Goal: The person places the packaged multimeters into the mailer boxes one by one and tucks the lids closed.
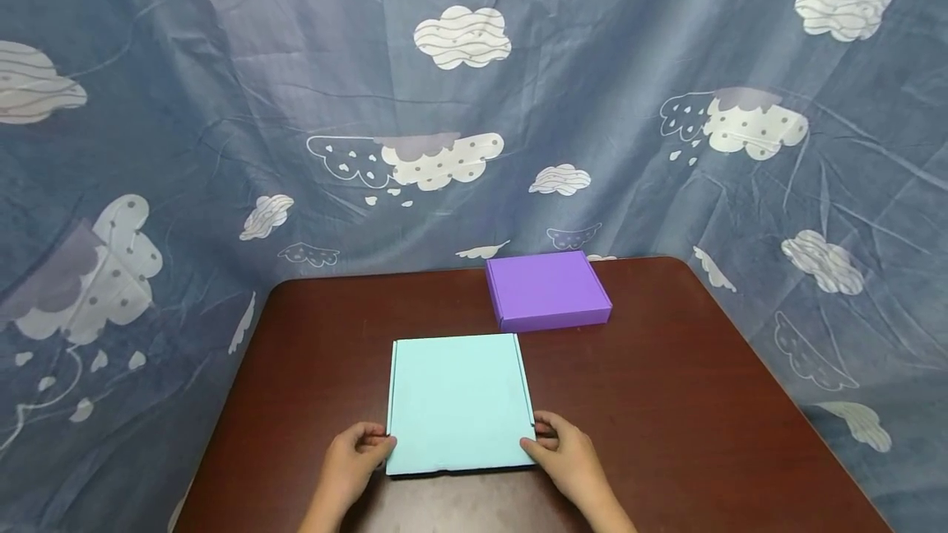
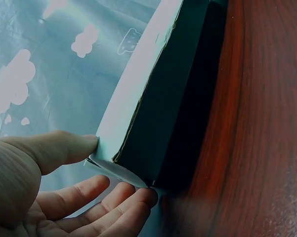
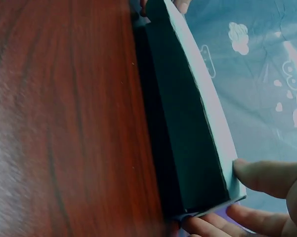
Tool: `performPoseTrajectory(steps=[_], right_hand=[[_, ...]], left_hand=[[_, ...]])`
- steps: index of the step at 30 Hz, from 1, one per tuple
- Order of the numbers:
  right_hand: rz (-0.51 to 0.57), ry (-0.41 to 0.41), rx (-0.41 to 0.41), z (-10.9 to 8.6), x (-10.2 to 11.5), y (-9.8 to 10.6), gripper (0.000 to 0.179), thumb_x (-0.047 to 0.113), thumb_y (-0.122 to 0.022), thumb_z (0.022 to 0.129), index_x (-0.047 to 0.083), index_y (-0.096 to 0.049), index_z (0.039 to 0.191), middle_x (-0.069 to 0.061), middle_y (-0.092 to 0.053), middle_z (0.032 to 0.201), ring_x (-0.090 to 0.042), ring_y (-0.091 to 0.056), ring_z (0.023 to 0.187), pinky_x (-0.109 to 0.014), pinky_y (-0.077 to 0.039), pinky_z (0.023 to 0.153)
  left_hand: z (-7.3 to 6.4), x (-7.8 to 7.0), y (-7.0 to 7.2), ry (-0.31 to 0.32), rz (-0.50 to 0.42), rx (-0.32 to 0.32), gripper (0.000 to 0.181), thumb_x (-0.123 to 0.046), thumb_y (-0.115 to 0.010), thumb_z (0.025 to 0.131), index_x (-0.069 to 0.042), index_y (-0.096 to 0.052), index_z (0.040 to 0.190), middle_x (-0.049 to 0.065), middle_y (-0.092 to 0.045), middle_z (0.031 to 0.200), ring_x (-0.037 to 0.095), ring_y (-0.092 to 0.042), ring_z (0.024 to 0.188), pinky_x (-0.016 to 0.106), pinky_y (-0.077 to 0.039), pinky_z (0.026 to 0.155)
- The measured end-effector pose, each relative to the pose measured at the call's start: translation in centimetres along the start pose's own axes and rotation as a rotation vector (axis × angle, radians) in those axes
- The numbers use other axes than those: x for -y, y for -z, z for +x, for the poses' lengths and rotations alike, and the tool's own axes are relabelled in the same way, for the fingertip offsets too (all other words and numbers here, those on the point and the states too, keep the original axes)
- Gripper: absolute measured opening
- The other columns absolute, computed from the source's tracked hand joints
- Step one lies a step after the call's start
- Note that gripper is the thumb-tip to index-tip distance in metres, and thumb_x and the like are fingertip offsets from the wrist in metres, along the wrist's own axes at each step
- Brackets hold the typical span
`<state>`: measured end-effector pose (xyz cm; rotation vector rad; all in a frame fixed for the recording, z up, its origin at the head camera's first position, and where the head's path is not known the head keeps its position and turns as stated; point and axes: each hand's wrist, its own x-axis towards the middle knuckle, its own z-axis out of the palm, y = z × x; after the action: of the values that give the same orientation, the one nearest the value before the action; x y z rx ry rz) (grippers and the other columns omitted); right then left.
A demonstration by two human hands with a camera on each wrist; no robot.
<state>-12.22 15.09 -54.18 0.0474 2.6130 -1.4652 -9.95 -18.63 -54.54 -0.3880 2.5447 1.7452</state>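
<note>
A flat light turquoise cardboard box (image 1: 459, 403) lies in front of me in the head view. At its near left corner my left hand (image 1: 350, 465) grips it, thumb on the top edge and fingers against the side. My right hand (image 1: 572, 461) holds the near right corner in much the same way. Both wrist views show the box's dark front side (image 2: 158, 94), with the pale top (image 3: 215, 113) ending in a thin raw cardboard edge above it. The right hand's fingertips (image 3: 195, 224) reach along the lower side of the corner.
A purple box (image 1: 550, 285) sits at the back of the dark brown wooden table (image 1: 666, 401), behind and right of the turquoise one. Blue-grey cloth (image 1: 615, 31) printed with white clouds hangs behind the table and along both sides.
</note>
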Motion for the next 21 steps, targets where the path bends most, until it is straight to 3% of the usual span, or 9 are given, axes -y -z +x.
performPoseTrajectory(steps=[6,11,21], right_hand=[[0.045,-0.001,-0.045,-0.58,-0.22,-0.03,0.051,0.028,-0.084,0.085,-0.002,-0.068,0.124,-0.011,-0.073,0.106,-0.024,-0.074,0.09,-0.034,-0.059,0.073],[0.069,-0.028,-0.035,-0.74,-0.38,-0.02,0.054,0.028,-0.084,0.086,-0.002,-0.066,0.127,-0.006,-0.071,0.098,-0.022,-0.073,0.09,-0.034,-0.059,0.073],[0.131,-0.031,-0.033,-0.59,-0.61,-0.46,0.055,0.023,-0.084,0.086,-0.003,-0.063,0.129,-0.007,-0.068,0.099,-0.022,-0.073,0.094,-0.031,-0.057,0.075]], left_hand=[[-0.31,0.05,-0.07,-0.012,0.005,-0.001,0.028,-0.015,-0.081,0.087,0.006,-0.071,0.101,0.006,-0.072,0.085,0.018,-0.068,0.077,0.026,-0.054,0.064],[-0.4,0.05,0.02,-0.004,0.002,0.018,0.027,-0.014,-0.08,0.087,0.006,-0.071,0.102,0.006,-0.071,0.084,0.018,-0.067,0.078,0.025,-0.053,0.066],[-0.21,0.19,0.03,-0.005,-0.038,0.026,0.026,-0.011,-0.08,0.087,0.007,-0.069,0.103,0.007,-0.069,0.086,0.019,-0.067,0.078,0.026,-0.054,0.065]])
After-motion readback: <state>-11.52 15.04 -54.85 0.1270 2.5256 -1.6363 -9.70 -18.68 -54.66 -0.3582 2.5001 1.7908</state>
